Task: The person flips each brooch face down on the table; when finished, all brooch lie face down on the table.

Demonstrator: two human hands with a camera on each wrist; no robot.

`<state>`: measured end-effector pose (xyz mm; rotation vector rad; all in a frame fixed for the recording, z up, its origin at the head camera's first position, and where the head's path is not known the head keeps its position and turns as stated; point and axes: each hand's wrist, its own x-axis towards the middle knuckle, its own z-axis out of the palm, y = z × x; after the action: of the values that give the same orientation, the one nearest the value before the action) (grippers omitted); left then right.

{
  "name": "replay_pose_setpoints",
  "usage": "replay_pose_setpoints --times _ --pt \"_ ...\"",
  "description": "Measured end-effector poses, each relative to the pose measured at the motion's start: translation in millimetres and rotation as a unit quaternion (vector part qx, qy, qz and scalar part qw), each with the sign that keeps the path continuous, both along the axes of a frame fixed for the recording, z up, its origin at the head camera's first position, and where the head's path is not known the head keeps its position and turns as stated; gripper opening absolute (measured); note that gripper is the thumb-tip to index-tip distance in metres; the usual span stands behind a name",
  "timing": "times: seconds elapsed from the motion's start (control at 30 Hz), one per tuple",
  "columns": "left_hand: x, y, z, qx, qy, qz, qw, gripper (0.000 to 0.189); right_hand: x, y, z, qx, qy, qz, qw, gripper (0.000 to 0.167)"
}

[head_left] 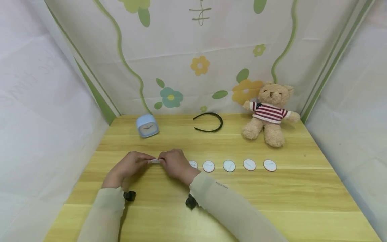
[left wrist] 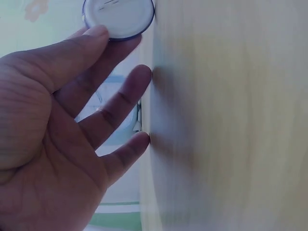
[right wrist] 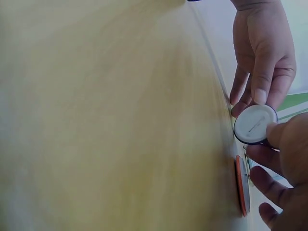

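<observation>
Between my two hands a round pin-back badge [right wrist: 251,122] is held up on edge, its pale back with the pin showing and a dark rim around it. My left hand [head_left: 129,165] pinches one side of this badge [left wrist: 120,18] between thumb and forefinger, the other fingers spread with tips at the tabletop. On the opposite side my right hand [head_left: 176,164] grips the badge with its thumb over the back and a finger beneath. Just right of that hand, a badge [head_left: 192,164] partly covered by it lies face down.
More badges lie back-up in a row to the right, ending at a badge [head_left: 270,165]. Behind stand a blue clock [head_left: 147,126], a black headband [head_left: 218,122] and a teddy bear [head_left: 269,114] against the patterned cloth [head_left: 187,40]. The wooden table [head_left: 302,198] carries everything.
</observation>
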<state>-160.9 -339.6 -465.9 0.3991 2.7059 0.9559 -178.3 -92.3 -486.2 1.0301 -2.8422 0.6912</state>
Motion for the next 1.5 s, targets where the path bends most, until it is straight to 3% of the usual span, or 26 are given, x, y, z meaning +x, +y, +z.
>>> replay_pose_setpoints --times 0.17,0.43,0.67,1.07,1.23,1.37,1.5 --pt "-3.0 8.1 0.9 0.015 0.013 0.015 0.9997 0.022 -0.5 3 3.5 -0.024 -0.011 -0.015 0.9995 0.007" --pt "-2.1 16.0 4.0 0.022 0.010 0.010 0.9997 0.023 -0.4 6 2.9 -0.030 -0.008 0.009 0.9995 0.002" --pt "-1.8 16.4 0.7 0.000 -0.010 -0.008 0.9999 0.026 -0.1 5 -0.4 0.009 -0.027 0.021 0.9994 0.018" --pt "-3.4 16.4 -2.3 -0.040 -0.009 -0.034 0.9986 0.026 2.7 6 -2.6 0.051 -0.014 0.025 0.9983 0.023" --pt "-1.8 14.3 -1.9 -0.047 -0.010 -0.030 0.9984 0.027 3.3 4 -3.6 0.050 -0.016 0.035 0.9980 0.023" --pt "-0.1 13.8 -0.2 -0.040 -0.011 -0.010 0.9991 0.030 3.8 8 0.8 0.055 -0.022 0.046 0.9972 0.029" --pt "0.1 20.3 3.8 -0.038 0.012 -0.001 0.9992 0.043 3.6 18 10.3 0.070 -0.024 0.039 0.9965 0.037"
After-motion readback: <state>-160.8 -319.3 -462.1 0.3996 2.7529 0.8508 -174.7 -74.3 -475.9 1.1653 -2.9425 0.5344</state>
